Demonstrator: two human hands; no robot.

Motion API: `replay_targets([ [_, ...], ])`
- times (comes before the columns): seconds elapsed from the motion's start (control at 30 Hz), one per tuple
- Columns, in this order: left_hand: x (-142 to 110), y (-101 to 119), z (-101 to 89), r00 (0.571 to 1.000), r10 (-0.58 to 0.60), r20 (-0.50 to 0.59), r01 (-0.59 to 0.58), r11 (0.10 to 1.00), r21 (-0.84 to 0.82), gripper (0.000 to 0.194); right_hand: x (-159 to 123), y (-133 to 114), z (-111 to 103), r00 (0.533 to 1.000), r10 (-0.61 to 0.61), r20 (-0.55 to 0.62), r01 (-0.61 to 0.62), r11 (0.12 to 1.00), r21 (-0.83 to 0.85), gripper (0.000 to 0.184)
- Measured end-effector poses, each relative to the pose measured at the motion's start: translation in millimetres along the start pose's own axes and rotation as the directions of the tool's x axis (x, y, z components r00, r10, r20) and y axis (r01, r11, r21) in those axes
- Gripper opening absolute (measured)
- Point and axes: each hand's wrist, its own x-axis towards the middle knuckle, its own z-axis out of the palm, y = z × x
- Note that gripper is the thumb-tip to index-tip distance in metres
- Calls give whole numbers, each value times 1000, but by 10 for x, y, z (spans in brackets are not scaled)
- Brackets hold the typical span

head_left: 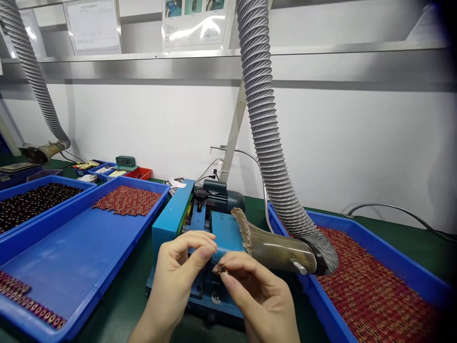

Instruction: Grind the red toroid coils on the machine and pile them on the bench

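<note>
My right hand (262,293) pinches a small copper-coloured coil part (222,269) between thumb and fingertips. My left hand (176,271) is closed too, thumb pressed to the index finger a little to the left; whatever lies between those tips is hidden. Both hands are above the front of a blue bench machine (228,231), which has a dark motor (224,197) at its back. To the right, over the machine, lies the brownish nozzle (278,247) of an extraction hose.
A blue tray (67,252) at left bears red ring-shaped parts in two groups. Beside it, another tray (85,185) holds black parts. At right, a blue tray (364,229) is covered in red parts (371,281). A ribbed grey hose (262,109) hangs down from above.
</note>
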Motion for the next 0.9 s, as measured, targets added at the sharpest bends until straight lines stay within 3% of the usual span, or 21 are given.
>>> replay_targets([
  [0.1, 0, 12, -58, 997, 42, -61, -43, 999, -21, 13, 15, -91, 43, 997, 65, -29, -61, 992, 114, 3],
  [0.17, 2, 30, -92, 998, 50, -42, -49, 998, 38, 10, 26, -158, 67, 976, 212, -45, -191, 938, 288, 10],
  [0.27, -1, 72, -116, 993, 29, 116, -45, 989, 142, 16, 32, -202, 65, 908, 418, 33, -368, 756, 541, 14],
  [0.33, -9, 107, -105, 968, -31, 250, -14, 984, 177, 33, 31, -183, 49, 887, 449, 110, -409, 650, 640, 16],
  [0.43, -26, 140, -60, 927, -103, 360, 33, 980, 194, 45, 28, -126, 39, 874, 463, 145, -422, 579, 698, 17],
  [0.63, -26, 73, -11, 964, 6, 265, -38, 993, 116, 22, 32, -114, 102, 858, 491, 148, -438, 551, 710, 20],
  [0.73, -7, 18, -9, 980, 38, 197, -49, 998, 50, 13, 29, -140, 132, 853, 513, 99, -438, 599, 670, 21],
  [0.9, 0, -9, -16, 999, 6, 35, -7, 999, 32, 15, 32, -134, 139, 875, 470, 119, -446, 686, 575, 19],
])
